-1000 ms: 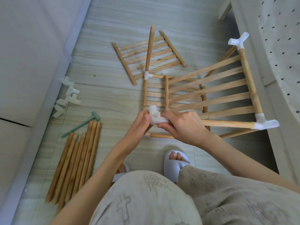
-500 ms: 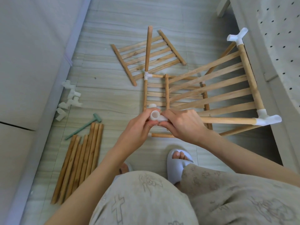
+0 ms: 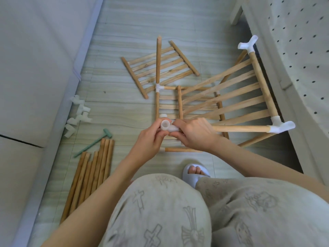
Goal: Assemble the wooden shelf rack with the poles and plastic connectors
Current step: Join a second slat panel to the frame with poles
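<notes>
A white plastic connector (image 3: pixel 168 127) sits at the near end of a horizontal wooden pole (image 3: pixel 240 128), its open socket facing up toward me. My left hand (image 3: pixel 151 139) pinches the connector from the left. My right hand (image 3: pixel 193 133) grips the pole end and the connector's right side. The pole runs right to another white connector (image 3: pixel 282 126) on a tilted slatted shelf panel (image 3: pixel 236 97), which carries a third connector (image 3: pixel 248 44) at its far corner. A second slatted panel (image 3: pixel 160 68) lies flat farther back.
A bundle of loose poles (image 3: pixel 90 175) lies on the floor at the left, with a green mallet (image 3: pixel 94 142) above it. Several spare white connectors (image 3: pixel 78 114) sit by the left wall. A dotted bed edge (image 3: pixel 293 50) bounds the right. My slippered foot (image 3: pixel 195 172) is below.
The connector has turned so its open socket now faces up toward me. Both hands stayed on it, and the shelf panel shifted slightly.
</notes>
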